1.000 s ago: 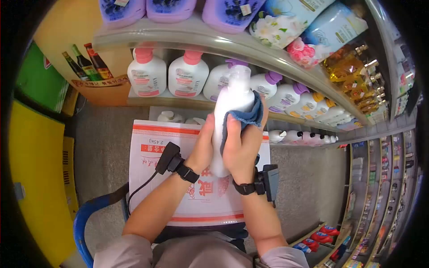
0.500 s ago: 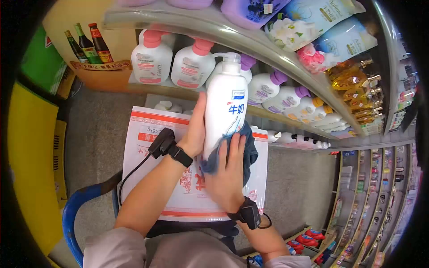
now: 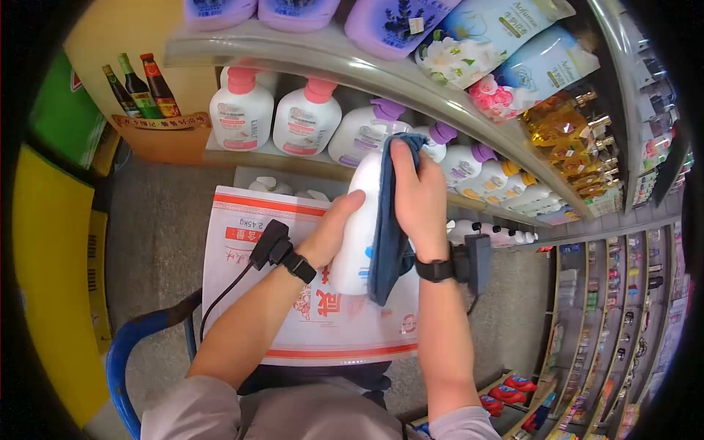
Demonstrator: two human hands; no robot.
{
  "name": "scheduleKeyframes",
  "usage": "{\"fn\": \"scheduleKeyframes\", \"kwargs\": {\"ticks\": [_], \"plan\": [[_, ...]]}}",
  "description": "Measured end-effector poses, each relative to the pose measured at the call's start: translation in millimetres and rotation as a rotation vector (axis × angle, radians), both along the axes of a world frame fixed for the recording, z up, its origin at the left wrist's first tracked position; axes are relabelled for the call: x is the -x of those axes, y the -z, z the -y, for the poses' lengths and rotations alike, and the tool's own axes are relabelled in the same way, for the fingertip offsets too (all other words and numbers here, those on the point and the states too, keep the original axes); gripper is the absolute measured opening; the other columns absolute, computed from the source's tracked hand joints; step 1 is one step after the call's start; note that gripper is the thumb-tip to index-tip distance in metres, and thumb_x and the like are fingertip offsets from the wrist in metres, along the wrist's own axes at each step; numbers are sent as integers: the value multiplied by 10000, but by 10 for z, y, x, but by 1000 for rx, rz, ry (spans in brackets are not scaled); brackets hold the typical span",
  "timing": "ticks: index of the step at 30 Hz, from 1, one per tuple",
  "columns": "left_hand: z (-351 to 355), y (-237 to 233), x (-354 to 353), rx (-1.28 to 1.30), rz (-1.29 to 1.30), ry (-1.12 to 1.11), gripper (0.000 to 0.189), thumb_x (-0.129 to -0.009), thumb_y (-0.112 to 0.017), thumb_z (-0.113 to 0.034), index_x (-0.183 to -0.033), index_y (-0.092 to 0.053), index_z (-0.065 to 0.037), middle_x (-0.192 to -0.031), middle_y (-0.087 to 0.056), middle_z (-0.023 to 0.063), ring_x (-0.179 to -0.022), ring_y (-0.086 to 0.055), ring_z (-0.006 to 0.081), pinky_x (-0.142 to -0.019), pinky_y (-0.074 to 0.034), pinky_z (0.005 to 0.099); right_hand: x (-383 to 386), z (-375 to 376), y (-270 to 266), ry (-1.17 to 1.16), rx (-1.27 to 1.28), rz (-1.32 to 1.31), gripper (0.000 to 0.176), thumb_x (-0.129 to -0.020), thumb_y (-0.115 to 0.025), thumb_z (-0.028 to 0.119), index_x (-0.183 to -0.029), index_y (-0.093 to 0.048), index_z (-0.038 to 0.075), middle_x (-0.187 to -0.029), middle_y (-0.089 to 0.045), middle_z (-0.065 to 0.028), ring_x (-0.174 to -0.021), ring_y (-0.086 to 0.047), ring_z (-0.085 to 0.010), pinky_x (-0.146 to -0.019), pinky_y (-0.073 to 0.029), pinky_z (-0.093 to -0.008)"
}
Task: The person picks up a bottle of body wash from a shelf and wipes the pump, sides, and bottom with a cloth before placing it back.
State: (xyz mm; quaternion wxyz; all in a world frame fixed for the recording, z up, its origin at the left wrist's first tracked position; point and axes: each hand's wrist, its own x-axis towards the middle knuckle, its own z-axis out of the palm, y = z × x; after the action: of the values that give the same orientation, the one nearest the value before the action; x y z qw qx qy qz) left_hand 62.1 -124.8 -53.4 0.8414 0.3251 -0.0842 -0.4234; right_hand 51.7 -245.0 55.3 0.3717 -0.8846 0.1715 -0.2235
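A large white bottle [image 3: 353,246] is held above a white box with red print [image 3: 257,308], its top now covered by a dark blue cloth [image 3: 386,242]. On the bottle's left side, my left hand [image 3: 331,229] is closed round it. My right hand [image 3: 419,194] grips the cloth and presses it against the upper right side of the bottle. The cloth hangs down along the bottle, hiding most of its label.
White pump bottles [image 3: 242,117] stand on the shelf ahead, with purple bottles [image 3: 400,26] on the shelf above. A blue metal bar [image 3: 128,345] curves at the left, near a yellow object [image 3: 55,279]. More stocked shelves [image 3: 609,308] line the right.
My right hand has moved up with the cloth from the bottle's lower front to its top and right side. The bottle has turned and tilted, and its front label has gone from view.
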Motion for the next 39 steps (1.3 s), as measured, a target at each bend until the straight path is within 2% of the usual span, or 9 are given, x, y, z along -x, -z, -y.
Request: {"fn": "scheduleKeyframes", "kwargs": {"ticks": [3, 7, 9, 12, 21, 30, 33, 35, 39], "plan": [[22, 16, -19, -8, -20, -41, 541, -1000, -492, -465, -1202, -619, 20, -1090, -686, 86, -936, -650, 136, -839, -512, 281, 1, -40, 91, 208, 290, -150, 510, -953, -565, 423, -808, -663, -55, -859, -663, -301, -775, -645, -478, -690, -497, -509], [2, -56, -19, -68, -76, -59, 551, -1001, -492, -469, -1192, -624, 31, -1085, -687, 91, -915, -649, 133, -825, -510, 281, 4, -103, 126, 261, 534, -37, 448, -930, -606, 407, -797, -684, -13, -768, -663, -213, -689, -641, -453, -640, -492, -535], [29, 20, -44, -54, -69, -50, 536, -1010, -480, -453, -1191, -624, 31, -1078, -686, 89, -910, -652, 123, -797, -515, 263, -5, -130, 176, 194, 534, 93, 203, -841, -671, 226, -910, -705, 38, -868, -629, -149, -815, -619, -377, -711, -495, -476], [66, 83, -102, -2, -89, -19, 503, -1030, -444, -423, -1216, -611, 13, -1093, -680, 81, -933, -649, 104, -770, -513, 234, 23, -205, 288, -35, 547, 258, 338, -711, -667, 34, -1037, -734, 92, -1035, -540, -107, -963, -510, -310, -835, -459, -414], [76, 31, -72, -64, 142, 30, 502, -1056, -344, -453, -1297, -539, -58, -1125, -676, 61, -946, -674, 134, -803, -549, 275, 33, -245, -37, 22, 745, -83, 286, -828, -705, 284, -929, -723, 17, -1072, -500, -118, -973, -488, -327, -797, -432, -444], [39, 11, -37, -105, 134, -50, 545, -1006, -491, -461, -1170, -597, 48, -988, -674, 66, -825, -616, 105, -719, -491, 267, 11, -53, 311, 81, 300, 337, 238, -766, -764, 141, -913, -648, -6, -949, -628, -108, -829, -630, -307, -775, -491, -352], [54, 3, -16, -72, 80, -74, 543, -998, -500, -457, -1174, -595, 48, -983, -673, 62, -811, -621, 110, -716, -497, 268, 37, 28, 408, 147, 10, 299, 249, -818, -758, 163, -947, -641, -15, -969, -649, -88, -843, -621, -235, -789, -483, -339], [48, -21, -16, -75, 63, -66, 533, -989, -510, -456, -1168, -597, 39, -970, -672, 60, -799, -631, 118, -714, -507, 273, 3, 204, 503, 99, -446, 168, 403, -899, -692, 319, -1089, -652, -33, -988, -651, -66, -859, -584, -154, -794, -472, -305], [63, -1, -20, -105, 63, 4, 533, -988, -510, -463, -1168, -594, 33, -966, -675, 65, -793, -638, 122, -710, -511, 277, -30, 396, 396, -36, -885, -139, 463, -899, -652, 391, -1095, -679, -27, -953, -654, -72, -840, -582, -162, -763, -463, -284]]}}
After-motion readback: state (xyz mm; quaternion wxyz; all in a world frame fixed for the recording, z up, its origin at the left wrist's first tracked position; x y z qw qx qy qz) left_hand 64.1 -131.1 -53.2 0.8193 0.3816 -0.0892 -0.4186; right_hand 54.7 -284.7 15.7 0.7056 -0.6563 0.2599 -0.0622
